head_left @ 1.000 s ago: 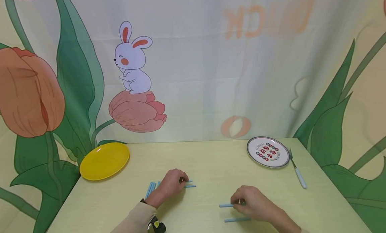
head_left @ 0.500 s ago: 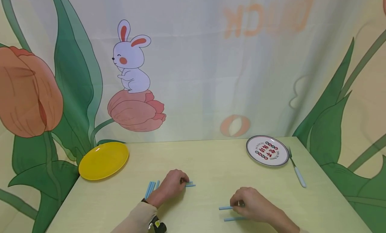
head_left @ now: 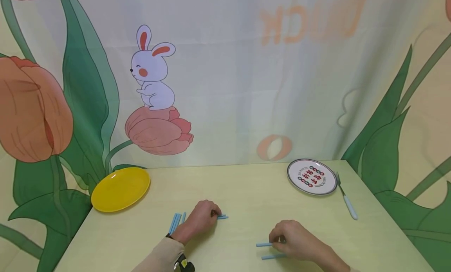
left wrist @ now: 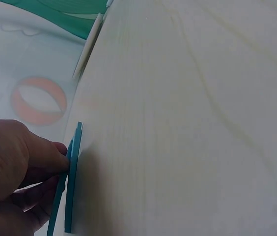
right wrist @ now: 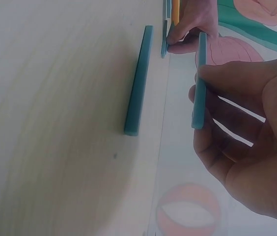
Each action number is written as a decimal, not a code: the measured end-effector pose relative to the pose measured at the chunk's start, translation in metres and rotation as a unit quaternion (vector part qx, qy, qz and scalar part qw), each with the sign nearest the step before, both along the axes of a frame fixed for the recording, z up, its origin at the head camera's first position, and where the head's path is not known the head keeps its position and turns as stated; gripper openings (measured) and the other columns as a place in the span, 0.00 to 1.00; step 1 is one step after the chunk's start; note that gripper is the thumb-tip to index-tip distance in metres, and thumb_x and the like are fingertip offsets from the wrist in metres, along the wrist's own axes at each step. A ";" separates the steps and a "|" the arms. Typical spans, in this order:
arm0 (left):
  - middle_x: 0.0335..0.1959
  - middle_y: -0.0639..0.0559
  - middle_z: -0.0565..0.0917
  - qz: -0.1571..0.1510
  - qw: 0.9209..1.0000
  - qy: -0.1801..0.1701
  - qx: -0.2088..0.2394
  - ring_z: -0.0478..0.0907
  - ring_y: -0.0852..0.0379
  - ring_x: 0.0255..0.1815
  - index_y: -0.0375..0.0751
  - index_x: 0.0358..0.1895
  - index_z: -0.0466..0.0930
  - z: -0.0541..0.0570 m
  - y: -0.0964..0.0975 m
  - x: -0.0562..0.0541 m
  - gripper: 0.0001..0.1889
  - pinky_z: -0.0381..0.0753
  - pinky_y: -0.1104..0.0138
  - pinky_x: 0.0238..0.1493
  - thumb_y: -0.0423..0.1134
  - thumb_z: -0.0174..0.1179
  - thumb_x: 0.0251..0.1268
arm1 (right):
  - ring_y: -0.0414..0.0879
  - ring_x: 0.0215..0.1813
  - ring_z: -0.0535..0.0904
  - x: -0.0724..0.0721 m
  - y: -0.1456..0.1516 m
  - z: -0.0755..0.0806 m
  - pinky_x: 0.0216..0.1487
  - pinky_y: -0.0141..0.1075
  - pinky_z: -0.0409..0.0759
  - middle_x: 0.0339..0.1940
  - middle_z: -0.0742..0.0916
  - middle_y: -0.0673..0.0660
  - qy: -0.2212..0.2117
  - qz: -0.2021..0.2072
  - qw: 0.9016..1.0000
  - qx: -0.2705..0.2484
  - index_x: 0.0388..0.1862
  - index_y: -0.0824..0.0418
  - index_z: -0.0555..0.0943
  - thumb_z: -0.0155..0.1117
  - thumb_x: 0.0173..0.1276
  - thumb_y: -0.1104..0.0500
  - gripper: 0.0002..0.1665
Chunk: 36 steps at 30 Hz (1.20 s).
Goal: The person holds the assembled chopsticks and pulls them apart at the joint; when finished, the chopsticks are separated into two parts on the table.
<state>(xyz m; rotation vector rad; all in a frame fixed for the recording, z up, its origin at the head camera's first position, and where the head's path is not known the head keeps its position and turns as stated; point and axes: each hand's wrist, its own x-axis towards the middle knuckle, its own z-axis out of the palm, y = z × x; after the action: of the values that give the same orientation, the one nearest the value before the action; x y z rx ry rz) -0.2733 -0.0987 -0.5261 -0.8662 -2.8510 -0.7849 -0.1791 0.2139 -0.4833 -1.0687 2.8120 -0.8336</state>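
My left hand [head_left: 201,218] pinches a slim blue stick [left wrist: 56,209] between thumb and fingers. Right alongside it lies a second blue stick [left wrist: 71,196] on the table, with almost no gap between the two. Over on the right, my right hand [head_left: 295,239] pinches another blue stick [right wrist: 202,54] and keeps it raised off the tabletop. A matching stick [right wrist: 139,83] lies on the table nearer to me, roughly parallel and apart from the held one. Several more blue sticks [head_left: 174,222] lie by my left wrist, partly hidden behind the forearm.
A yellow plate [head_left: 120,190] stands at the table's back left. At the back right is a white patterned plate [head_left: 310,189], with a fork [head_left: 348,203] beside it. A printed curtain [head_left: 225,88] hangs along the table's far edge.
The left hand's stick has come down closer to the one lying by it. My right hand has shifted slightly toward me with its stick, narrowing the gap to the lying stick.
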 end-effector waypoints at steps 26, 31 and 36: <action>0.31 0.50 0.85 0.001 1.000 -0.008 -0.002 0.77 0.65 0.32 0.41 0.34 0.90 -0.005 -0.002 -0.002 0.06 0.78 0.70 0.36 0.30 0.64 0.58 | 0.27 0.27 0.71 -0.002 -0.002 -0.004 0.29 0.25 0.74 0.26 0.82 0.36 -0.048 0.011 0.999 0.011 0.29 0.53 0.87 0.71 0.58 0.63 0.05; 0.31 0.50 0.85 -0.002 1.000 0.007 0.007 0.78 0.63 0.33 0.40 0.33 0.89 -0.006 -0.003 -0.002 0.07 0.78 0.69 0.37 0.28 0.62 0.58 | 0.27 0.27 0.72 -0.002 -0.002 -0.006 0.29 0.25 0.74 0.26 0.82 0.35 -0.063 0.006 0.998 0.013 0.29 0.53 0.88 0.70 0.58 0.63 0.05; 0.31 0.50 0.84 0.000 0.999 0.031 0.022 0.78 0.61 0.33 0.39 0.34 0.88 -0.005 -0.006 -0.001 0.07 0.78 0.69 0.36 0.27 0.61 0.58 | 0.27 0.26 0.71 -0.003 -0.002 -0.007 0.29 0.25 0.73 0.25 0.81 0.35 -0.066 0.004 0.998 0.015 0.29 0.52 0.88 0.70 0.58 0.63 0.05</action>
<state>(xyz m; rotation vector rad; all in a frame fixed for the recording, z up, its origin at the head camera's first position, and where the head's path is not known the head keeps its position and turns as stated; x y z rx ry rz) -0.2746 -0.1047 -0.5311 -0.8687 -2.7687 -0.8038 -0.1821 0.2116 -0.4901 -0.9818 2.7019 -0.8252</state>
